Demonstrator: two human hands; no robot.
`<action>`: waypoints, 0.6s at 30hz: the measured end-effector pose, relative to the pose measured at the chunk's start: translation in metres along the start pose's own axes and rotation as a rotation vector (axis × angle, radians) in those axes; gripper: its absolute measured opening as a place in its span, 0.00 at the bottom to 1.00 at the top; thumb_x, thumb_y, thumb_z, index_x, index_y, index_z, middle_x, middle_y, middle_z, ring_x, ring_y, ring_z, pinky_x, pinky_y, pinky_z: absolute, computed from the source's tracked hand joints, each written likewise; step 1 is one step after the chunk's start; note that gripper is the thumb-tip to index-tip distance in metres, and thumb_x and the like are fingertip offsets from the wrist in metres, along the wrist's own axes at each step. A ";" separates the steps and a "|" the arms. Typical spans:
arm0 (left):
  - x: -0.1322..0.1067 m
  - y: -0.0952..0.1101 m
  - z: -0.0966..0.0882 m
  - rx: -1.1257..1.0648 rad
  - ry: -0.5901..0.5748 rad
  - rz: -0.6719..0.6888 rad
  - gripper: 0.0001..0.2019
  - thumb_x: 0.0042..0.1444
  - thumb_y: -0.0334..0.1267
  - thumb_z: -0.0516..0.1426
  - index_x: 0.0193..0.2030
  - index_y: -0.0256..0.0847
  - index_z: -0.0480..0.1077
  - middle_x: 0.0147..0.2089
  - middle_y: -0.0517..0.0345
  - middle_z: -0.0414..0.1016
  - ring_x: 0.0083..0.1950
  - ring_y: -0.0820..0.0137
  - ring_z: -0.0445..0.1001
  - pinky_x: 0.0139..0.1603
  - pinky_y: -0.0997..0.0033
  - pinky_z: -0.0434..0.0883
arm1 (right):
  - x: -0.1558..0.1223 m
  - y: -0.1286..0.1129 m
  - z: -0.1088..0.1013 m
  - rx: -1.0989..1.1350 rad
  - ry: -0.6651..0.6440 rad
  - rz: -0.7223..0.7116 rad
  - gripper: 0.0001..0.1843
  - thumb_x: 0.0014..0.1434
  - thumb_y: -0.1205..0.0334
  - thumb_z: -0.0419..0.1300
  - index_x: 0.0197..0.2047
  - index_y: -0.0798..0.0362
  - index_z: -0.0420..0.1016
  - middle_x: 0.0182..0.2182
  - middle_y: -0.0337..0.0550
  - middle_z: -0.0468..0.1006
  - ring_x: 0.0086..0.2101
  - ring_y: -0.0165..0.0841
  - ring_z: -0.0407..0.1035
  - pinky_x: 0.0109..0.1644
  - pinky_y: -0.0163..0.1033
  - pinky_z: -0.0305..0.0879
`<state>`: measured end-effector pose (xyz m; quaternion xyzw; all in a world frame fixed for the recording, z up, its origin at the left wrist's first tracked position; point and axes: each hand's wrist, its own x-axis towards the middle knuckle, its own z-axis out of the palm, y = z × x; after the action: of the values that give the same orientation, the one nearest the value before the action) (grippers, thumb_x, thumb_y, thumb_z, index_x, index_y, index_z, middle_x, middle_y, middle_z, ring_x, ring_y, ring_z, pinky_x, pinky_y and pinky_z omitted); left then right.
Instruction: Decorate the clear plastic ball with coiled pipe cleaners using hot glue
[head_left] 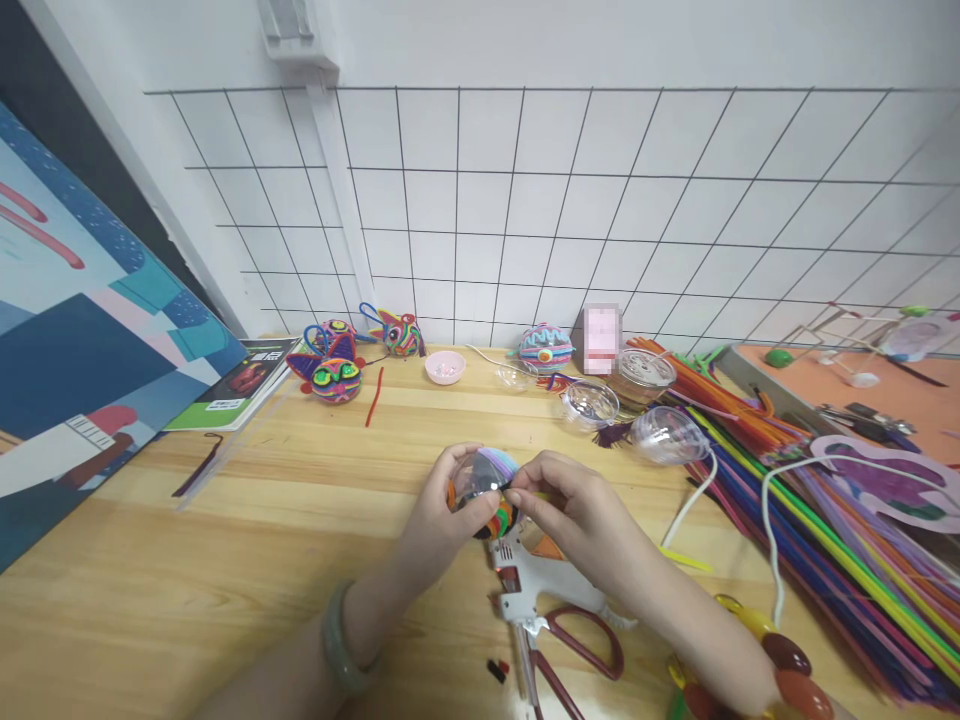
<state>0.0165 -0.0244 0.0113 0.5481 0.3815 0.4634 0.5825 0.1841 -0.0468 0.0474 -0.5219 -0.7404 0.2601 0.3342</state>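
The ball is hanging in front of me over the tabletop, and its smooth, clear dome could be slipping or spinning if I am pressing unevenly. Pulling too hard at the edge could be peeling the coloured strips loose. The glue gun is lying just below, with the scissors beside it; dipping my wrists carelessly could be knocking either, and a burn is possible if the gun is heating, which I cannot tell. My left grip is curving around the ball, thumb across its front. My right grip is closing to a fine pinch at its edge, apparently on a dark strip.
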 end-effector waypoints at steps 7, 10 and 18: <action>0.001 0.001 0.002 -0.081 0.035 -0.001 0.20 0.47 0.34 0.59 0.47 0.40 0.61 0.45 0.54 0.71 0.47 0.65 0.70 0.50 0.64 0.66 | -0.001 -0.006 -0.002 0.009 -0.009 -0.014 0.07 0.61 0.65 0.54 0.34 0.52 0.72 0.27 0.39 0.72 0.30 0.32 0.67 0.34 0.36 0.62; 0.001 0.003 0.001 -0.088 0.041 0.013 0.19 0.48 0.34 0.59 0.47 0.40 0.61 0.45 0.53 0.71 0.48 0.65 0.70 0.50 0.64 0.66 | -0.001 -0.006 -0.003 0.005 0.006 -0.019 0.06 0.61 0.65 0.55 0.34 0.52 0.72 0.29 0.40 0.73 0.31 0.32 0.68 0.36 0.37 0.63; 0.002 0.003 0.000 -0.106 0.062 0.029 0.19 0.48 0.34 0.59 0.47 0.40 0.62 0.46 0.53 0.72 0.49 0.65 0.71 0.51 0.65 0.66 | -0.002 -0.005 -0.003 -0.085 0.062 -0.089 0.05 0.61 0.66 0.55 0.33 0.52 0.71 0.29 0.42 0.72 0.31 0.33 0.68 0.35 0.38 0.64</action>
<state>0.0166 -0.0229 0.0143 0.5073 0.3666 0.5080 0.5917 0.1838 -0.0501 0.0521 -0.5099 -0.7626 0.1967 0.3460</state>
